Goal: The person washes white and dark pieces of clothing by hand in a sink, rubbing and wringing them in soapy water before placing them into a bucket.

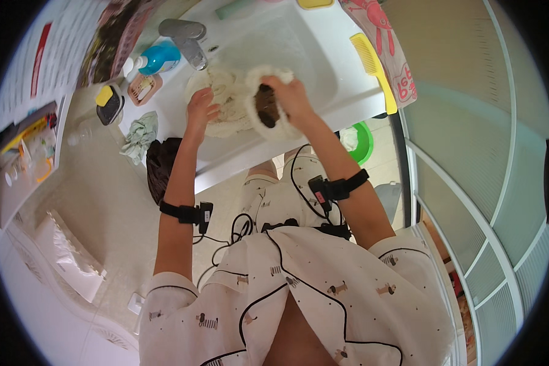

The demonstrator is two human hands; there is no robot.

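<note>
My right hand (293,98) grips a fluffy white plush item (274,130) by its upper edge. A brown patch with dark spots (266,105) shows in the middle of that item; its exact kind is unclear. To the left, my left hand (202,110) is raised with its fingers apart and nothing visible in it. Beneath and between both hands, a white, wet-looking fleecy mass (228,107) lies in the white washbasin (322,107). Whether it joins the plush item cannot be seen. The grey tap (183,34) points over the basin just beyond my left hand.
Along the left rim are a blue pump bottle (161,58), a pink soap dish (145,89), a yellow-and-black sponge (110,104) and a crumpled pale green cloth (141,135). A dark plastic bag (160,167) hangs below. A yellow comb (373,68) lies right; a green tub (365,144) stands underneath.
</note>
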